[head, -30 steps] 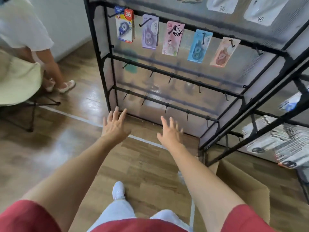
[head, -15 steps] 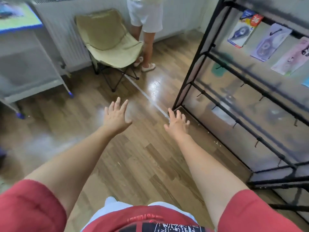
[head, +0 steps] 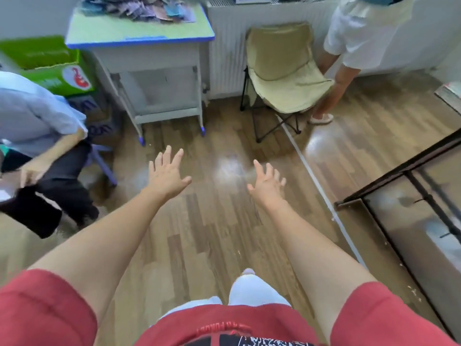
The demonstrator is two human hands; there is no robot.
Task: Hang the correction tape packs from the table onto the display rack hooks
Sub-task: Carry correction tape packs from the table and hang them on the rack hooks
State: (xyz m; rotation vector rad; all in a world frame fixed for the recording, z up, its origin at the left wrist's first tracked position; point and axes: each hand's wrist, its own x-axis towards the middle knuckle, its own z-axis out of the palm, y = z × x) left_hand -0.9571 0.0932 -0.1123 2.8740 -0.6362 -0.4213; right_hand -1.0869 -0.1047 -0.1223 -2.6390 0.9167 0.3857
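Left hand (head: 166, 174) and right hand (head: 267, 182) are out front at mid-frame, fingers spread wide and straight, palms down over the wood-plank floor (head: 219, 233). Neither has hold of anything.

At the top of the frame, left of centre, stands the green-topped, blue-edged white worktop (head: 124, 28). On its far edge is a loose, blurred heap of flat pastel correction tape packs (head: 139, 8). Well apart, at the right edge, is the black metal-framed display rack (head: 399, 171) with translucent panels. Only its lower corner shows, and no packs are in view on it.

Trouble spots? That heap is a jumble, so a hasty two-handed scoop may well shove packs off the worktop's back or side. The route looks crowded too. A seated person in a pale blue shirt (head: 37, 113) is at the left of the frame, near the worktop. A beige fabric folding chair (head: 282, 71) stands just right of the worktop, with a person in white (head: 361, 33) right beside it. A clipped leg or chair is the likely stumble.

Containers now: a bright green cardboard box (head: 45, 61) sits at upper left, with a brown carton with blue lettering (head: 99, 116) just below it in the frame. What either holds, I can't tell. The worktop's open compartment (head: 162, 86) under the top is too blurred to read.
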